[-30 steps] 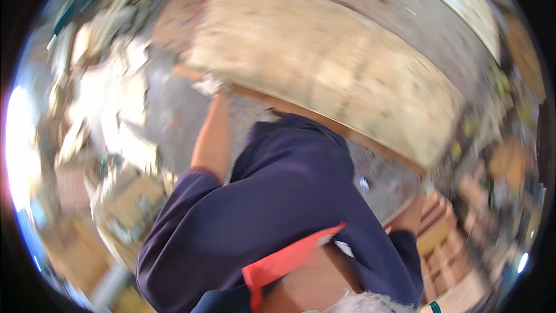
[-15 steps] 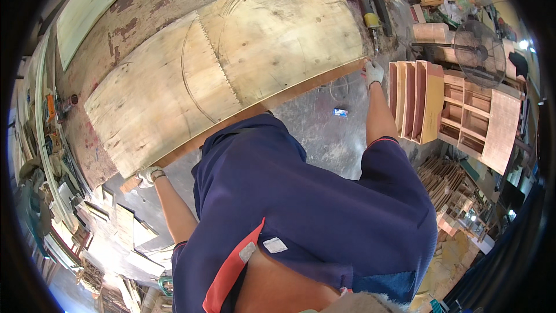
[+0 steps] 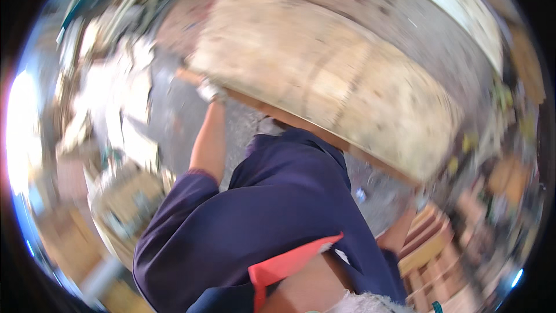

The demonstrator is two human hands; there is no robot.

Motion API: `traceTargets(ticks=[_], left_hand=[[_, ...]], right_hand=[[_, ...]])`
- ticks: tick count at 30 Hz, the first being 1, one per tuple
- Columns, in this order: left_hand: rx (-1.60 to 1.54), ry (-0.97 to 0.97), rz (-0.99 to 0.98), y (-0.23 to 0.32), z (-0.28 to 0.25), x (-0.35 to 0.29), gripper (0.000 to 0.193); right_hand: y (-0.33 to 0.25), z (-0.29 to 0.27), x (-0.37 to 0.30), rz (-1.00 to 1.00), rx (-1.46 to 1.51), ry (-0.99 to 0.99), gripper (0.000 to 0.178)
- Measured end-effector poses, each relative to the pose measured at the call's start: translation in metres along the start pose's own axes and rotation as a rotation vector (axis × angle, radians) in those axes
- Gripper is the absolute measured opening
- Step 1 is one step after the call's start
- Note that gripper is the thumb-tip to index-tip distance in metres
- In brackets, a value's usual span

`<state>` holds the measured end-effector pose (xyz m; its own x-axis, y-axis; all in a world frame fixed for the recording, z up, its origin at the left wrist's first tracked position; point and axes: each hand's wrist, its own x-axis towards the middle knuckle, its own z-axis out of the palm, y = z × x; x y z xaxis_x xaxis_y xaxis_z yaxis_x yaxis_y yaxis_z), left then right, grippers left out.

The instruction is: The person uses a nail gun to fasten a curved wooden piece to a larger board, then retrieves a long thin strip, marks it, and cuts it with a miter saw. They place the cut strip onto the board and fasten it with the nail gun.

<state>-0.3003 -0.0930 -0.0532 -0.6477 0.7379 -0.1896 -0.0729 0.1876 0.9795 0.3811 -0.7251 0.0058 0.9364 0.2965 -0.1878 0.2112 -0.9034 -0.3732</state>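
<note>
A large plywood sheet (image 3: 278, 52) with a jagged seam and curved dark marks lies on the worn bench top in front of me. Along its near edge runs a narrow brown wooden strip (image 3: 295, 120), whose left end sticks out past the sheet. My left hand (image 3: 209, 90), in a pale glove, is closed on this strip close to that end. Near the sheet's right corner, my right hand (image 3: 414, 191) is smeared by motion, and its fingers cannot be made out.
Another pale sheet (image 3: 457, 0) lies at the far right of the bench. Scattered offcuts (image 3: 139, 145) cover the floor at left. A slatted wooden piece (image 3: 425, 240) stands beside my right forearm. A small blue-and-white object (image 3: 361, 195) is on the grey floor.
My view has swung round, so the sheet now slopes down to the right and the picture is blurred. My left hand is still at the strip's left end.
</note>
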Motion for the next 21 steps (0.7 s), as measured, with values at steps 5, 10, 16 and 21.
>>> traceTargets(ticks=[5, 10, 16, 21], left_hand=[[0.219, 0.2, -0.078, 0.009, 0.012, -0.02, 0.061], [0.277, 0.232, -0.102, 0.027, 0.009, -0.038, 0.062], [-0.142, -0.219, -0.327, 0.037, -0.018, -0.029, 0.042], [-0.167, -0.32, -0.393, 0.039, -0.024, -0.024, 0.049]], right_hand=[[-0.108, -0.026, 0.044, 0.535, -0.301, 0.176, 0.074], [-0.394, -0.02, 0.044, -0.554, 0.27, 0.321, 0.072], [-0.735, -0.113, -0.074, -1.37, 0.342, 0.831, 0.055], [-0.858, -0.151, -0.166, -1.456, 0.073, 1.057, 0.05]])
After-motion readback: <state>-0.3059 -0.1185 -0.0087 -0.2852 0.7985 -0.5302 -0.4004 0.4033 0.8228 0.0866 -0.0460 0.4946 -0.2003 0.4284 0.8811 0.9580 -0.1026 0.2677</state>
